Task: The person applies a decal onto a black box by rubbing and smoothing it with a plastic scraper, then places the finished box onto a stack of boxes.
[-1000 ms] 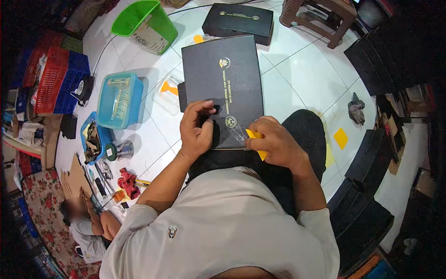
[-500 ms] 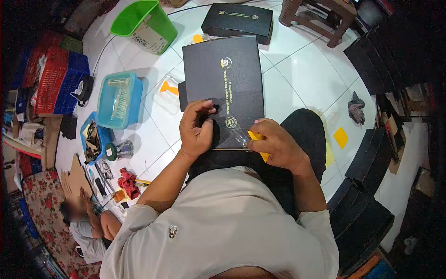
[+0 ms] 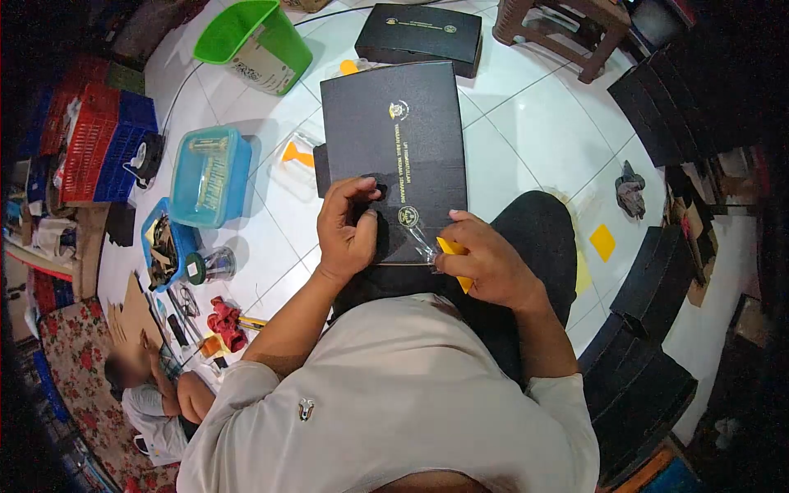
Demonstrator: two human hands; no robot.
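Note:
A black box point(image 3: 386, 107) with gold printing and round gold emblems lies in front of me, its near edge by my lap. Over its lower left part, my left hand point(image 3: 347, 230) is held with curled fingers, the thumb apart from them and nothing visible between. At the lower right corner, my right hand point(image 3: 491, 261) pinches a flat yellow piece point(image 3: 454, 256). A crumpled strip of clear film point(image 3: 421, 241) runs from the right fingertips toward the lower emblem; whether it sticks to the box I cannot tell.
Left on the tiled floor are a light-blue tub point(image 3: 212, 185), a green bin point(image 3: 263, 49), a lidded jar point(image 3: 212, 264) and a red cloth point(image 3: 228, 322). Another black box point(image 3: 419, 37) and a brown stool point(image 3: 567, 37) stand beyond. Black boxes point(image 3: 649, 279) line the right. A person point(image 3: 156, 403) sits lower left.
My right hand has shifted slightly, its index finger lifting away from the yellow piece, which has turned a little. My left hand stays nearly still.

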